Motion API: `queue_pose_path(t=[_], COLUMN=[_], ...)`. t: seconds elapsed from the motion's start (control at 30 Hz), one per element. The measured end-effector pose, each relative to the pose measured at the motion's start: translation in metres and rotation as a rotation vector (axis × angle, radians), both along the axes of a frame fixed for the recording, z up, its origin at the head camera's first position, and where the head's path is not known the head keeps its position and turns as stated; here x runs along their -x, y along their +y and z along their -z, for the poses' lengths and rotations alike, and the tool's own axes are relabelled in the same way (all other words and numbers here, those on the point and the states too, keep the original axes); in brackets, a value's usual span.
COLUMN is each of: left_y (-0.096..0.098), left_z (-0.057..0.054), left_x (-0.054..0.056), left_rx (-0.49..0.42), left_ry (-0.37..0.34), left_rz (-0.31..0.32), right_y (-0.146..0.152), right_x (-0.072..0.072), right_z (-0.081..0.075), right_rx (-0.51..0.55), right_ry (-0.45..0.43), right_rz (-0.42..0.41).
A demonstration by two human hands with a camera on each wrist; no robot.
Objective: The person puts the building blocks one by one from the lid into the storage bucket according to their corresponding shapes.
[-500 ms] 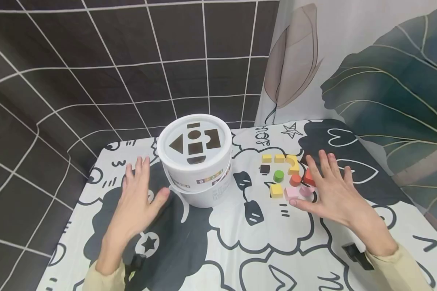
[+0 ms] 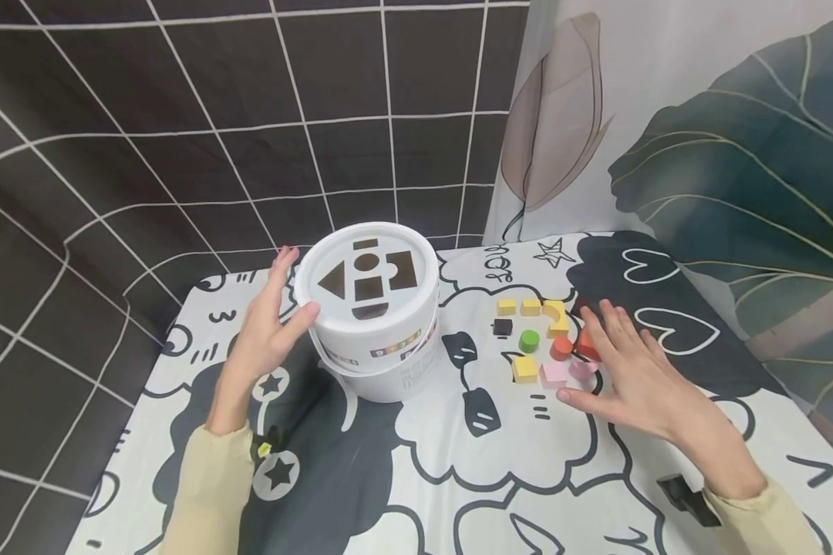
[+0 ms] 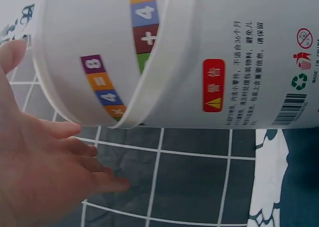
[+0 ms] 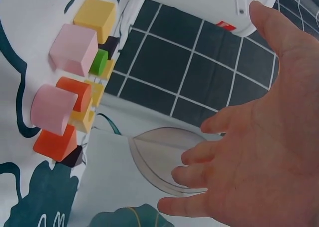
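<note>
Head view: our left hand point(image 2: 264, 331) is now further up, beside the white plastic bucket point(image 2: 375, 343) left of those multicoloured blocks point(image 2: 561, 348), so it's in reach; right hand point(image 2: 642, 378) near the blocks, both empty, fingers out.

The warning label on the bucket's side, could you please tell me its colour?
The warning label is mostly red, clearest in the left wrist view.

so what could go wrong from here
The left hand is close beside the lidded white bucket, so a careless sweep might bump it. Near the right hand, the yellow cube, pink cuboid and red cylinder sit close together, so reaching for one could nudge another. The green cylinder, if tipped onto its side, might roll.
</note>
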State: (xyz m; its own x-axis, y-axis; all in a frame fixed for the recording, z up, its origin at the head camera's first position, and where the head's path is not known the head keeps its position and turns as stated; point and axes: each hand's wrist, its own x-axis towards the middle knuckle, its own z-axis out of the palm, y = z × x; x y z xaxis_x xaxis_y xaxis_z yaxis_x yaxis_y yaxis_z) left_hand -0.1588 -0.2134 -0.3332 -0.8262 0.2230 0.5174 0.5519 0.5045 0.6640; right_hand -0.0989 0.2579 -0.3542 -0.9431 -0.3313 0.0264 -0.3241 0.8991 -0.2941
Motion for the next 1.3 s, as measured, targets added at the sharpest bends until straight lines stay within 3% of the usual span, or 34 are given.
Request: queue_pose_path(t=[0.33,0.43,0.9,1.13,1.3], left_y=[0.007,0.01,0.014,0.015,0.017], left_z=[0.023,0.026,0.035,0.036,0.036], left_x=[0.014,0.016,0.02,0.022,0.02], left_rx=[-0.264,-0.3,-0.308,-0.321,-0.342], left_ry=[0.102,0.139,0.207,0.224,0.225], left_rz=[0.111,0.122,0.111,0.098,0.103], right_y=[0.007,0.01,0.035,0.052,0.06], right_x=[0.002,0.004,0.022,0.029,0.03], right_z=[0.002,0.005,0.018,0.034,0.047], right_rx=[0.029,0.04,0.1,0.128,0.138], right_ry=[-0.035,-0.04,-0.123,0.003,0.051], right_rz=[0.0,0.001,0.033,-0.015,0.011])
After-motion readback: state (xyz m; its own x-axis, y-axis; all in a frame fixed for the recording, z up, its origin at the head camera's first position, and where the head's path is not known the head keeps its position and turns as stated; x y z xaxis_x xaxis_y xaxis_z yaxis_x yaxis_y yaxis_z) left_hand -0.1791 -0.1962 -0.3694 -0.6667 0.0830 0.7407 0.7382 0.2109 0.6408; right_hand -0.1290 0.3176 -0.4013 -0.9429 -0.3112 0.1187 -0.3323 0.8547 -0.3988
